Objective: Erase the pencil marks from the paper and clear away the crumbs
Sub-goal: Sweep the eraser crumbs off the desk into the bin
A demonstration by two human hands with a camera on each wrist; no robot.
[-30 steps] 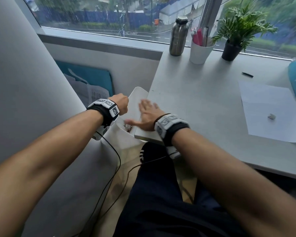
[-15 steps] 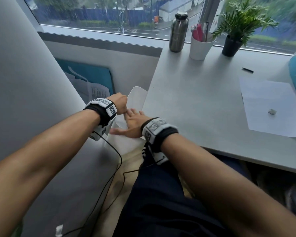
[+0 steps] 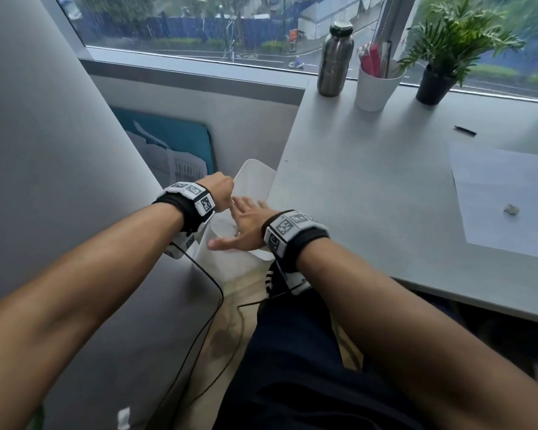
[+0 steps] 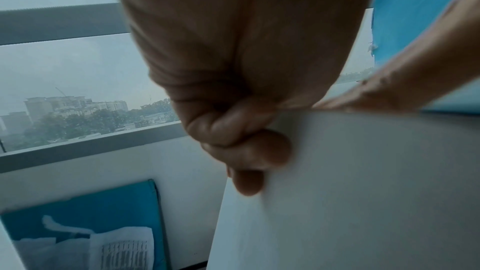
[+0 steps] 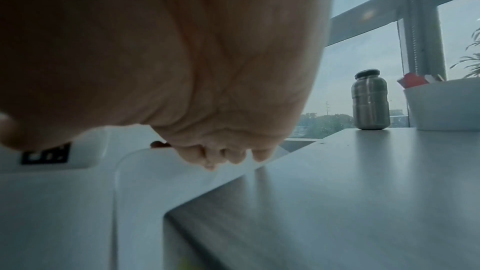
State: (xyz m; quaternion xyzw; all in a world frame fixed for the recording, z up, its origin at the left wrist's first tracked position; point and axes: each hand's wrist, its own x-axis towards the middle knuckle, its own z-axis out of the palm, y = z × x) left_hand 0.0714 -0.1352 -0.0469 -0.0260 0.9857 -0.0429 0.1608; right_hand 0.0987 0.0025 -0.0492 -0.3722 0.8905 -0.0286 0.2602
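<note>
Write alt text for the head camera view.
At the desk corner, the left hand grips a white bin while the right hand lies open over it. An eraser rests on the paper.

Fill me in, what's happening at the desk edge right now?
A person is clearing crumbs off the desk into a white bin held against its left edge. The left hand keeps a curled grip on the bin's rim; the right hand is flat, fingers straight, over the bin's opening beside the desk corner. The paper lies on the desk's right side with the eraser sitting on it, and a pen lies beyond it.
</note>
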